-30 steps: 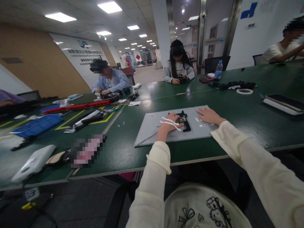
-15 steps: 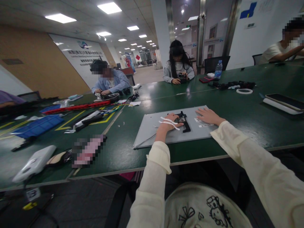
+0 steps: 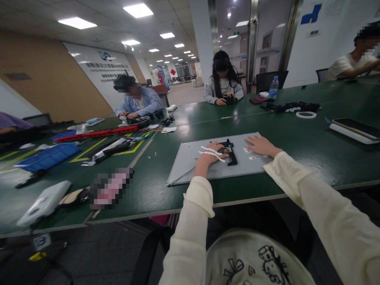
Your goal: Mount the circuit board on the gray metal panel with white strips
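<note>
A grey flat panel (image 3: 185,162) lies on the table in front of me. My left hand (image 3: 210,153) rests on it with fingers stretched out, partly over a black bracket-like part (image 3: 233,158) with a small circuit board (image 3: 226,150). White strips (image 3: 218,157) lie across the back of this hand and its thumb. A thin cable (image 3: 186,173) runs along the panel near my left wrist. My right hand (image 3: 261,145) lies flat on the panel's right part, fingers spread, beside white labels (image 3: 257,157). It holds nothing. What is under my left palm is hidden.
At left on the green table (image 3: 148,186) are a blue tray (image 3: 49,156), a white device (image 3: 44,204) and a blurred-out pink object (image 3: 114,188). A phone (image 3: 358,128), a tape roll (image 3: 306,114) and a water bottle (image 3: 273,88) stand or lie right. Co-workers sit across the table.
Both my hands stay in the same place on the panel. The view has shifted very slightly. The co-worker across the table has moved a hand on the dark object they hold.
</note>
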A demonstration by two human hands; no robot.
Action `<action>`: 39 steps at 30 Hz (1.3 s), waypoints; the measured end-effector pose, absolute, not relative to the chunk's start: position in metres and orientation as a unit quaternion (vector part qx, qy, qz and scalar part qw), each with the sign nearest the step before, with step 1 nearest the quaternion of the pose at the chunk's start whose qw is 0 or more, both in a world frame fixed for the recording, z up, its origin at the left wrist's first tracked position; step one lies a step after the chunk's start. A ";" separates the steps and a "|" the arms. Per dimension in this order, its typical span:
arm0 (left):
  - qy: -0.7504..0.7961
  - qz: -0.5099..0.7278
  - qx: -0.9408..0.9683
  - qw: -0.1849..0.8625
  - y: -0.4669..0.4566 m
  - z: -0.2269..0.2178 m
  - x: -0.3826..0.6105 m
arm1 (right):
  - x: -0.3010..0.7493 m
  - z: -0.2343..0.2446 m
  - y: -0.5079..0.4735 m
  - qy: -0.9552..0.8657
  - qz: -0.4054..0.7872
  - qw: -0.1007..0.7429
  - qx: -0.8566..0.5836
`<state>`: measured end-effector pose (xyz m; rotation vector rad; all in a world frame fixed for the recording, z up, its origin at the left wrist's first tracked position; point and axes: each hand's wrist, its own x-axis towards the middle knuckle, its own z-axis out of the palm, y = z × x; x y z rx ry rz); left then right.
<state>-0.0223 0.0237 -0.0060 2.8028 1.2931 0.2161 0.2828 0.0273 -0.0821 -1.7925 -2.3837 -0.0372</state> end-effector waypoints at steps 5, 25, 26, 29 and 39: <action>0.420 0.063 0.905 0.021 0.025 -0.007 -0.023 | 0.282 -0.080 0.026 -0.797 -0.015 0.079 -0.599; 0.455 0.141 0.875 -0.091 0.004 0.002 -0.007 | 0.208 -0.020 -0.024 -0.727 0.189 0.463 -0.471; 0.457 0.141 0.873 -0.091 0.003 0.002 -0.006 | 0.199 -0.017 -0.030 -0.732 0.213 0.463 -0.453; 0.471 0.147 0.865 -0.087 0.001 0.003 -0.003 | 0.179 -0.012 -0.045 -0.742 0.276 0.448 -0.415; 0.532 0.174 0.825 -0.069 -0.001 0.004 -0.001 | 0.165 -0.021 -0.048 -0.729 0.402 0.385 -0.398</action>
